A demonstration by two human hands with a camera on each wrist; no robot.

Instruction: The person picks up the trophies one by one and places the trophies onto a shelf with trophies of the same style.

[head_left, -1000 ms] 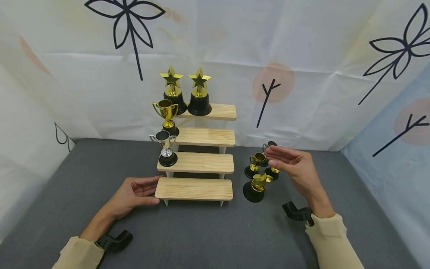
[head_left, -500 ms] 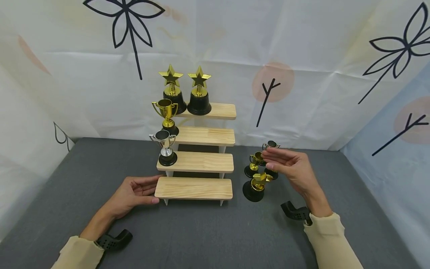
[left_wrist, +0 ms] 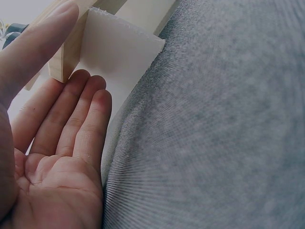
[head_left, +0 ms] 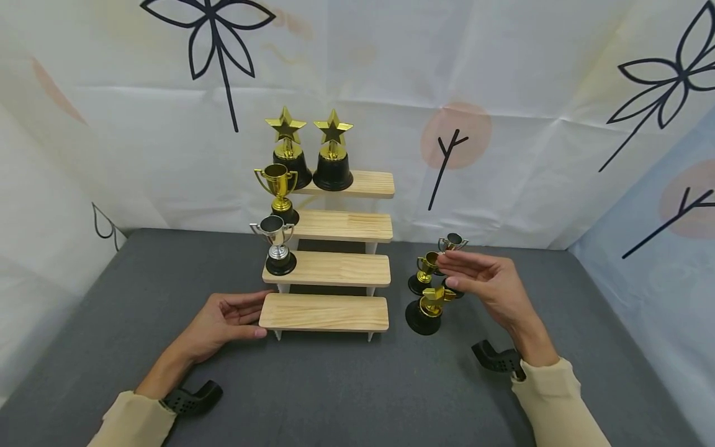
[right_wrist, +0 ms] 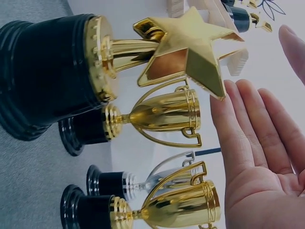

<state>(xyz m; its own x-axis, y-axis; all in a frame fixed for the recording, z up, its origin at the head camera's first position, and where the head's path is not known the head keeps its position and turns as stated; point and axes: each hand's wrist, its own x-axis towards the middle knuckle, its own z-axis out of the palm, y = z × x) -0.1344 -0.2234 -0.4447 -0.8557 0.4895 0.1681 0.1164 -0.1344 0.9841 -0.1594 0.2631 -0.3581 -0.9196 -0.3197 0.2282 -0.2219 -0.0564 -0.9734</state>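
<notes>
The left hand [head_left: 226,329], fingers extended, is at the bottom step of the wooden four-tier display stand [head_left: 324,312], which rises between the hands. Well apart, the right hand [head_left: 488,282] has its fingers nearly straight among a gold star trophy [head_left: 422,318], two gold cup trophies [right_wrist: 167,116] and a silver cup trophy [head_left: 451,243]; fingertip contact is hard to judge.

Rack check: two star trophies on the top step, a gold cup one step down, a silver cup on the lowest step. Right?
One miss: the rack's silver cup is on the third step down, not the lowest step. The head view shows it. Star trophies and gold cup are as you said.
</notes>
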